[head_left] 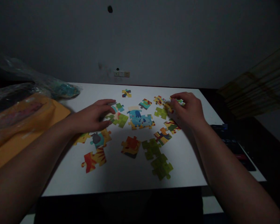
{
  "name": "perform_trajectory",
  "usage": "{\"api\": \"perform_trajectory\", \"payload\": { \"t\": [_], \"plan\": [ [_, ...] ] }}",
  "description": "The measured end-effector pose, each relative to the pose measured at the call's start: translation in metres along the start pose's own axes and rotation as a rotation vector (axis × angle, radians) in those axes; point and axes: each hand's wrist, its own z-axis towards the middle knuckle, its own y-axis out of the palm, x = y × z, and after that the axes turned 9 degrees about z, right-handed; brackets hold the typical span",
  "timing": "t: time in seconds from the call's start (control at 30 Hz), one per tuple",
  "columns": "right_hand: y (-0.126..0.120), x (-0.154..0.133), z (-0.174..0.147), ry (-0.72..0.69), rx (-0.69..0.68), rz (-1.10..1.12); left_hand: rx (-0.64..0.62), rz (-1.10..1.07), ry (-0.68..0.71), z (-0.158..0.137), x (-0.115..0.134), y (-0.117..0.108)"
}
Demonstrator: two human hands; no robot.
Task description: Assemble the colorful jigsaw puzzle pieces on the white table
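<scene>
Both hands rest on the white rectangular table (121,177) — the left hand (93,116) lies flat, fingers together, touching green cardboard puzzle pieces (118,119); the right hand (189,110) pinches a small yellow-green puzzle piece (169,106) near the far edge, beside the joined blue 2-piece elephant section (140,119).

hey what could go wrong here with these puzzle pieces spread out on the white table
The dim light may make colours easy to misjudge, so pieces could be mismatched. The green pieces lie near the front edge of the table; a forearm sweep might knock them off. The right hand covers pieces under it, and the left hand rests on a green piece, so either could drag pieces unseen.
</scene>
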Motion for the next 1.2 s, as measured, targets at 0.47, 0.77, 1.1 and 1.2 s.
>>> {"api": "perform_trajectory", "payload": {
  "t": [0.47, 0.77, 1.1, 1.2],
  "plan": [
    [-0.003, 0.024, 0.025, 0.424, 0.475, 0.718, 0.02, -0.017, 0.042, -0.001, -0.005, 0.01],
    [-0.001, 0.018, 0.022, 0.418, 0.435, 0.715, 0.055, -0.005, 0.019, 0.002, 0.004, 0.01],
    [-0.015, 0.039, 0.028, 0.468, 0.512, 0.778, 0.161, 0.053, 0.081, 0.008, 0.009, 0.005],
    [-0.022, 0.037, 0.03, 0.524, 0.6, 0.871, 0.203, 0.14, 0.025, 0.009, 0.015, 0.004]
  ]
}}
